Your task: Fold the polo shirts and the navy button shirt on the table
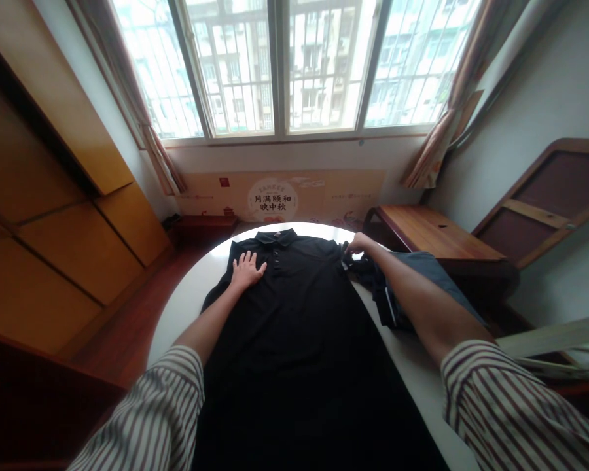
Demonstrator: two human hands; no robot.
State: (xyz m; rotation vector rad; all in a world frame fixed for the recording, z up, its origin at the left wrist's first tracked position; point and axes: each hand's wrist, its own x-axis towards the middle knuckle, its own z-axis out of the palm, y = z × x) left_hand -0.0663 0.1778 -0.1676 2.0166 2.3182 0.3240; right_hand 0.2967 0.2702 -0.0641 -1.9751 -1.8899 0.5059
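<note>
At the far left, well apart from the left hand, stands a wooden cabinet (69, 248). Nearer to that hand, the curved edge of the white table (174, 314) extends beyond the shirt. The left hand (248, 269) is open, palm down, fingers spread, and presses flat on the upper chest of the black polo shirt (294, 327). The shirt lies face up on the table between and below both hands. The collar (277, 237) is just beyond the left hand; the button placket (276, 260) is just to its right. Further beyond both hands, a printed banner (319, 196) lines the wall beneath the window (235, 65).

The right hand (357, 243) is closed, thumb against fingers, and pinches dark fabric at the shirt's right-side sleeve. To the right of this grip, partly behind the forearm, lies a blue-grey garment (434, 269). Beyond it stand a wooden desk (436, 226) and, farther right, a framed panel (550, 196).
</note>
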